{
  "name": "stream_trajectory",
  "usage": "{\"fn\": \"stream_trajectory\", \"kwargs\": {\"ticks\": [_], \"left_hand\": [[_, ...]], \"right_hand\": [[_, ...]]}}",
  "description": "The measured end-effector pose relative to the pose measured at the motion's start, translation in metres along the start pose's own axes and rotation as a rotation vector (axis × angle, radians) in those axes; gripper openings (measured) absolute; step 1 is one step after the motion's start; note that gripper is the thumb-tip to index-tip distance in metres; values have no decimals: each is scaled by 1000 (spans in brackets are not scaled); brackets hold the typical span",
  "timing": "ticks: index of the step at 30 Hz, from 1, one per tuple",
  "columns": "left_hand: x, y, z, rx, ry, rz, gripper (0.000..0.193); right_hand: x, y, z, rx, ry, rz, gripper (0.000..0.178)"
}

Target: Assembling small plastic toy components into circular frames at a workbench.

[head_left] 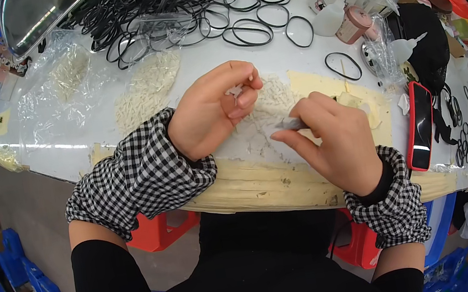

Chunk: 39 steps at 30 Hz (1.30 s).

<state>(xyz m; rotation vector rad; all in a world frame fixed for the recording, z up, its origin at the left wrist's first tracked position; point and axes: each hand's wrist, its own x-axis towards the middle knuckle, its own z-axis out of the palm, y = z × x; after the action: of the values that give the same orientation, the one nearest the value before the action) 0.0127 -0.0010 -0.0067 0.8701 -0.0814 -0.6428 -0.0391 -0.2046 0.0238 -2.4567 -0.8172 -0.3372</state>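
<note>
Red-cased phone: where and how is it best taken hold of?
I would grip the phone by both long edges near its middle, from above, with the right hand once free of its grey piece. The phone is narrow and lies screen up, one short end toward the person, so its edges probably suit a pinch across the width.
</note>
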Motion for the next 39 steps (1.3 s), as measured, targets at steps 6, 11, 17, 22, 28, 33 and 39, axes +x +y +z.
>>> {"fn": "stream_trajectory", "kwargs": {"ticks": [6, 11, 17, 22, 28, 33, 39], "left_hand": [[0, 1, 6, -100, 173, 22, 19], [-1, 0, 3, -55, 126, 11, 21], [-2, 0, 7, 106, 138, -3, 19], [-7, -2, 11, 170, -42, -72, 20], [-6, -5, 7, 237, -151, -74, 17], [-7, -5, 9, 232, -149, -95, 16], [-9, -5, 14, 215, -175, -129, 16]], "right_hand": [[-7, -6, 19, 124, -273, -146, 12], [-7, -11, 30, -13, -301, -151, 18], [-1, -6, 17, 2, -96, 23, 18], [7, 5, 1, 217, 108, 172, 16], [6, 4, 2, 253, 67, 149, 15], [8, 3, 0, 274, 111, 151, 14], [8, 3, 1, 294, 124, 171, 13]]}}
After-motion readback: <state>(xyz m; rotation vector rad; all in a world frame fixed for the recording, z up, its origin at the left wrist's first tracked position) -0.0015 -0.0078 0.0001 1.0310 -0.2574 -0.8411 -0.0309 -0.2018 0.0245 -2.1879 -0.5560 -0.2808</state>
